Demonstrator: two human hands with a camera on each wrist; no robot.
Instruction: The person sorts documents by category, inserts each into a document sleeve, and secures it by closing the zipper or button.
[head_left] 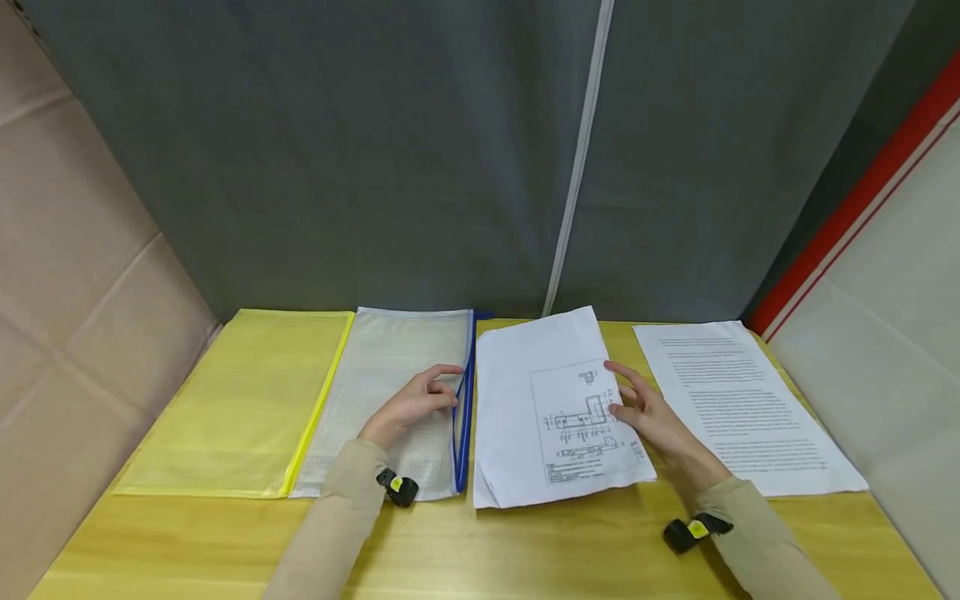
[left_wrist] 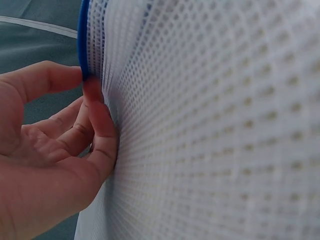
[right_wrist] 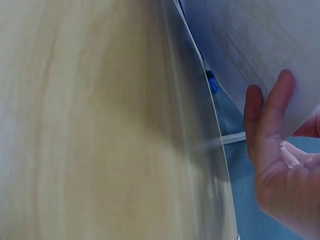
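Note:
A white mesh pouch with a blue zip edge lies flat on the wooden table. My left hand rests on it and grips that blue edge; close up, the fingertips press against the mesh beside the blue edge. To its right lies a white sheet with a technical drawing. My right hand holds this sheet at its right edge. In the right wrist view two fingers lie against the sheet, which covers the rest of the hand.
A yellow mesh pouch lies at the far left, touching the white one. A printed text sheet lies at the right. A grey curtain closes the back, brown board the left side, a white panel the right.

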